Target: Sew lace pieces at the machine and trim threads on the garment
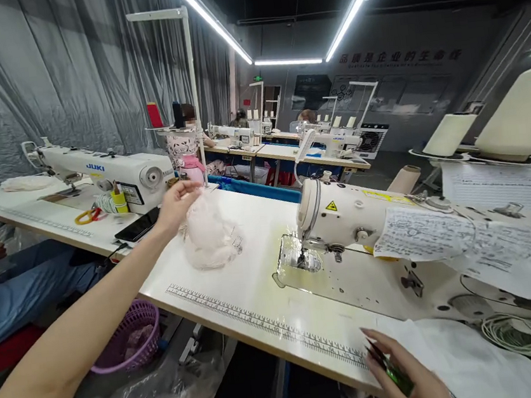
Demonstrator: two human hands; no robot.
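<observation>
My left hand [177, 202] reaches out over the white sewing table [256, 283], fingers pinched on the top of a small pale pink sheer fabric piece [209, 238] that hangs down to the table. My right hand [405, 371] rests at the table's near edge, closed on a small green tool [390, 367], beside white cloth [466, 361]. The white sewing machine [368, 219] stands right of the pink piece, with its needle area [301, 259] between them.
Handwritten paper sheets [472, 246] lie on the machine. A JUKI machine [109, 172], phone [137, 226] and yellow scissors [88, 215] are on the left table. A purple basket [128, 336] sits below. A neighbour's jeans-clad leg [26, 290] is at left. Thread cones [514, 113] stand right.
</observation>
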